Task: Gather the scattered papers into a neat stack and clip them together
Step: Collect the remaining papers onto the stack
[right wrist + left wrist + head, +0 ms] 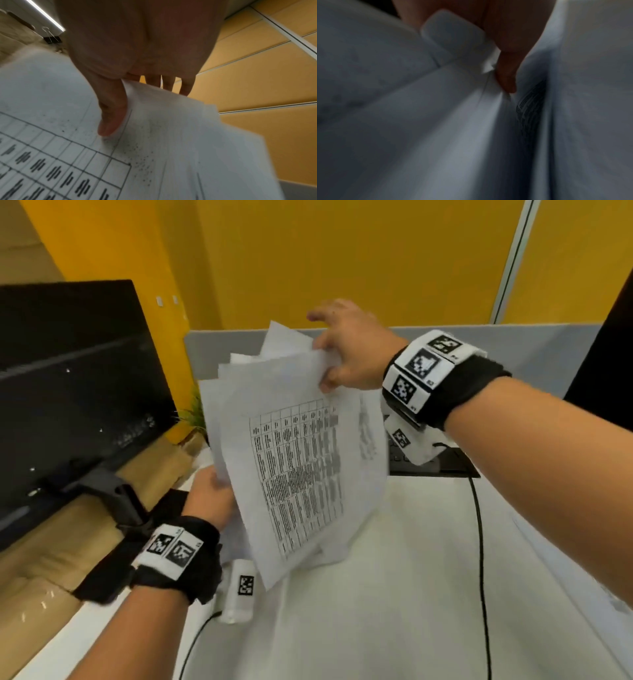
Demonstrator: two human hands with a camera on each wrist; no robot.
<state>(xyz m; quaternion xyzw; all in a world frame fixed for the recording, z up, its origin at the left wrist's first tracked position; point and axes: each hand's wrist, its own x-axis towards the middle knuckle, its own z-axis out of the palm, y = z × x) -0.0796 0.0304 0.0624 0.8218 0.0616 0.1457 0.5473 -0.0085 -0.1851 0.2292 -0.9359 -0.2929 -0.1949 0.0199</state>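
Head view: my right hand [346, 350] pinches the fanned, floppy white printed papers [294, 460] by their top edge; my left hand [209, 498] grips their side. Slippery sheets; I'd hold edges.

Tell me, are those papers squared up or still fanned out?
Fanned out: the papers show staggered, uneven top edges, held upright between both hands.

Papers [294, 460] upright on desk [394, 594]; monitor [75, 392] left.
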